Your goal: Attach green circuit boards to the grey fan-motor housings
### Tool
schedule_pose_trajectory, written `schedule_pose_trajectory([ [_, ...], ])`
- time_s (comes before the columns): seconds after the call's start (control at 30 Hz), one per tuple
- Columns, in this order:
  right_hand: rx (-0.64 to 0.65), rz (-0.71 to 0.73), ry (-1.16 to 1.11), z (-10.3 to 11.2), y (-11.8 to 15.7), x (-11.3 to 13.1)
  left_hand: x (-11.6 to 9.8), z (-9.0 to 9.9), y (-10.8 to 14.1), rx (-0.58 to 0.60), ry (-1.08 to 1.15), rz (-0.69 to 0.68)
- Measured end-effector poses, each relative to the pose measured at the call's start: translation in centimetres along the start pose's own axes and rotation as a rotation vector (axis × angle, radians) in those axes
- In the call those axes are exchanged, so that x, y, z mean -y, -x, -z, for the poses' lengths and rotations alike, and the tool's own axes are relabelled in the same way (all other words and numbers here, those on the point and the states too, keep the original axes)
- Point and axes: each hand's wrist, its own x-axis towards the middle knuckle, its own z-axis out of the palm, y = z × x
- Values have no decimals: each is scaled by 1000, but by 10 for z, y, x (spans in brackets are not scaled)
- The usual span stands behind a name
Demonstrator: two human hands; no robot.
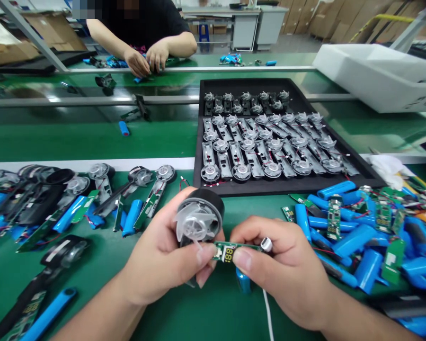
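My left hand (pixel 163 260) is wrapped round a small fan unit (pixel 197 222) with a black ring and clear blades. Its thumb touches the left end of a green circuit board (pixel 229 253) that carries a yellow-digit display. My right hand (pixel 287 270) pinches the right part of that board. A white cable plug (pixel 266 244) shows at the right hand's fingers, with a white cable (pixel 268 312) running down. Below the board, a blue battery (pixel 243 280) is partly hidden by the right hand.
A black tray (pixel 252 190) of fan units lies ahead. Blue batteries (pixel 355 241) and boards are heaped right; fan assemblies (pixel 156 194) lie left. A white foam box (pixel 376 85) stands back right. Across the bench, another person's hands (pixel 147 61) handle parts.
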Motion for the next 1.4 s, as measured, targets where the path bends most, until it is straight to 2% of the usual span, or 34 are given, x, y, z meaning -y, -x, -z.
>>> schedule_pose_trajectory([
  [0.17, -1, 9, 25, -1, -1, 0, 1, 5, -2, 58, 9, -29],
  [0.33, -6, 39, 70, 0, -1, 0, -1, 5, 0, 27, -49, -24],
  [0.5, -11, 22, 34, -1, -2, -2, 1, 2, 1, 16, -31, -80],
  [0.73, -44, 22, 15, -4, -1, -3, 0, -8, -1, -99, -17, -46],
  [1.0, -89, 38, -18, -8, -1, -5, 3, -15, -1, -158, 73, -78],
  [1.23, -113, 122, 33, -9, -1, -1, 2, -13, 1, -131, 107, -7],
  [1.4, -88, 117, 13, -8, -1, 0, 0, -12, -2, -75, 166, 48],
])
